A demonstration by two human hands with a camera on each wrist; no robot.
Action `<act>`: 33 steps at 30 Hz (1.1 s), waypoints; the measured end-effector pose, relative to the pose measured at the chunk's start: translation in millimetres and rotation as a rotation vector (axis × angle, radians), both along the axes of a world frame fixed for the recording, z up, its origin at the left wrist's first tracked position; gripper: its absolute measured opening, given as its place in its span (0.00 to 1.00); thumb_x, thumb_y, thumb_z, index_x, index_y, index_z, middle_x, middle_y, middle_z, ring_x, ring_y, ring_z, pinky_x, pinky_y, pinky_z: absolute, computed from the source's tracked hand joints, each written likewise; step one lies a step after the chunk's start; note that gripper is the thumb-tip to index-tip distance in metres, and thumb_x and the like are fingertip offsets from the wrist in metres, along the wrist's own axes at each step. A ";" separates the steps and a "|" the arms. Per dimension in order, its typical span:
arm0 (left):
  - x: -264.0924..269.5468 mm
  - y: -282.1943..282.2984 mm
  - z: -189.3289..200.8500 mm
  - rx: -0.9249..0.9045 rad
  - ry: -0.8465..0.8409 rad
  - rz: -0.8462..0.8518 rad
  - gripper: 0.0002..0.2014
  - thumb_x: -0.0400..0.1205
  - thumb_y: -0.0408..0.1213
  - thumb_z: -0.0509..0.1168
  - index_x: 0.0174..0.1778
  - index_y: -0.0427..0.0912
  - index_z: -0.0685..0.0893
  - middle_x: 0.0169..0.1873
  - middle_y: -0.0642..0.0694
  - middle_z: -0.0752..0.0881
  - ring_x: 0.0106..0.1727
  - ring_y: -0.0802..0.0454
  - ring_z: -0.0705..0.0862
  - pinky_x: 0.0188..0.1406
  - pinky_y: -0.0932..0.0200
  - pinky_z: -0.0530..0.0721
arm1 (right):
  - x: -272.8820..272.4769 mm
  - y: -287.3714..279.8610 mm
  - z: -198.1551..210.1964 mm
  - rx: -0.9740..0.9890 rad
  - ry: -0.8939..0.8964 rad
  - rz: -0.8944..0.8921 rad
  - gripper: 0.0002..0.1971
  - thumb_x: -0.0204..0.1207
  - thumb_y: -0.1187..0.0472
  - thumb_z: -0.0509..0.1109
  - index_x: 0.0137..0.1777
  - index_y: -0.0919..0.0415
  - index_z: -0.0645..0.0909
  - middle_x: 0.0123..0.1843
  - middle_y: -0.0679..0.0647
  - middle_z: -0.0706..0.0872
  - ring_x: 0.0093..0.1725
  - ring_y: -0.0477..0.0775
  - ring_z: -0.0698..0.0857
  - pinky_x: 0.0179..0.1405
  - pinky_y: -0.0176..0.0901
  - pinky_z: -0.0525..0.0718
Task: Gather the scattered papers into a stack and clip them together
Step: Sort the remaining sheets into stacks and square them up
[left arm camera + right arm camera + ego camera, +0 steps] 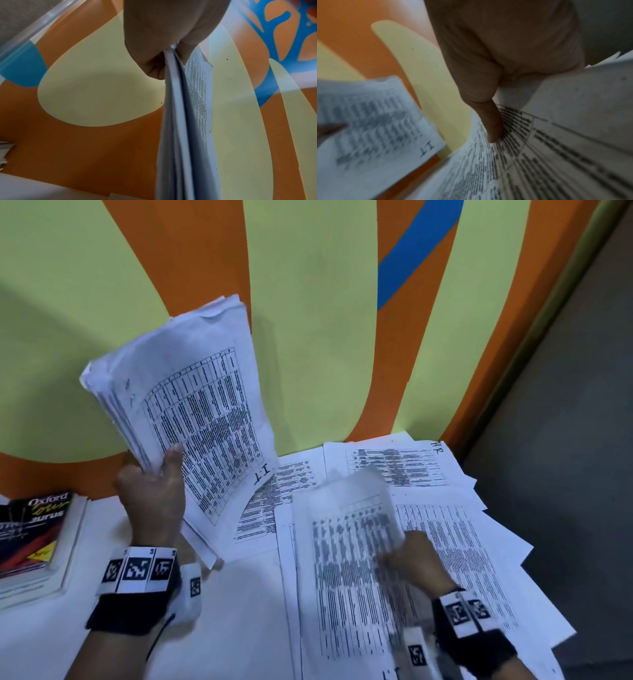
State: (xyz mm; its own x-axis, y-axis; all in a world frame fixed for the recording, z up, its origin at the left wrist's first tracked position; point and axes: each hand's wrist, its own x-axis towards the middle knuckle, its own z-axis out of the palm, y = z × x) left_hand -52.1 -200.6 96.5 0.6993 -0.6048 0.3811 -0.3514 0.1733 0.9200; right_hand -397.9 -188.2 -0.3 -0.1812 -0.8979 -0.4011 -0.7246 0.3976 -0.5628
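My left hand (154, 477) grips a thick stack of printed sheets (191, 412) by its lower edge and holds it upright above the table; the top sheet is marked "I.T". In the left wrist view the stack (181, 121) hangs edge-on from my fingers (154, 65). My right hand (411, 556) pinches one printed sheet (349, 542) and lifts it, curled and blurred, off the loose papers (462, 535) spread over the right of the table. In the right wrist view my thumb (491, 121) presses on that sheet (539, 155). No clip is in view.
A book titled Oxford (34, 529) lies on other books at the left edge of the white table (233, 628). An orange, yellow and blue wall (325, 337) rises right behind the table. A grey floor (565, 405) lies beyond the table's right edge.
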 end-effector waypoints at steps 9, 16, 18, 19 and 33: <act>-10.9 -2.3 -1.3 0.019 -0.037 -0.051 0.16 0.78 0.38 0.72 0.44 0.24 0.83 0.42 0.37 0.85 0.45 0.51 0.78 0.42 0.59 0.74 | 29.3 16.3 -8.5 -0.087 -0.008 0.041 0.29 0.67 0.73 0.73 0.64 0.61 0.64 0.46 0.55 0.80 0.37 0.53 0.86 0.30 0.47 0.88; -6.7 -7.6 -3.2 0.012 -0.029 -0.063 0.20 0.77 0.41 0.73 0.38 0.22 0.81 0.37 0.41 0.81 0.40 0.51 0.76 0.32 0.61 0.72 | -43.1 4.1 25.9 -0.257 -0.068 -0.205 0.10 0.67 0.65 0.80 0.34 0.59 0.79 0.28 0.52 0.82 0.32 0.54 0.81 0.28 0.39 0.72; -6.9 -8.9 -4.6 0.008 -0.015 -0.067 0.21 0.77 0.41 0.73 0.39 0.22 0.81 0.38 0.42 0.81 0.41 0.52 0.76 0.37 0.57 0.74 | -80.8 2.7 26.2 -0.219 0.003 -0.284 0.10 0.69 0.63 0.78 0.30 0.63 0.81 0.30 0.58 0.84 0.34 0.56 0.82 0.28 0.41 0.74; -7.5 -9.2 -5.0 0.001 -0.012 -0.071 0.20 0.77 0.41 0.73 0.39 0.22 0.82 0.39 0.42 0.81 0.41 0.52 0.77 0.39 0.57 0.75 | -96.1 3.1 24.7 -0.181 0.040 -0.315 0.10 0.68 0.63 0.78 0.30 0.65 0.82 0.31 0.61 0.86 0.36 0.59 0.84 0.31 0.43 0.77; -11.0 -11.2 -7.8 0.001 -0.022 -0.091 0.16 0.77 0.40 0.73 0.47 0.26 0.85 0.43 0.39 0.85 0.44 0.49 0.82 0.44 0.56 0.78 | -117.7 19.9 5.7 -0.160 0.395 -0.356 0.04 0.66 0.68 0.68 0.36 0.61 0.77 0.32 0.57 0.81 0.38 0.63 0.81 0.51 0.57 0.82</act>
State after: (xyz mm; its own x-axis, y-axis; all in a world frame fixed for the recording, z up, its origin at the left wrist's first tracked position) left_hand -63.1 -211.8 88.7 0.6329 -0.6661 0.3948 -0.3541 0.2044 0.9126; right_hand -515.6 -168.3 5.3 -0.5939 -0.7977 -0.1050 -0.7290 0.5887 -0.3493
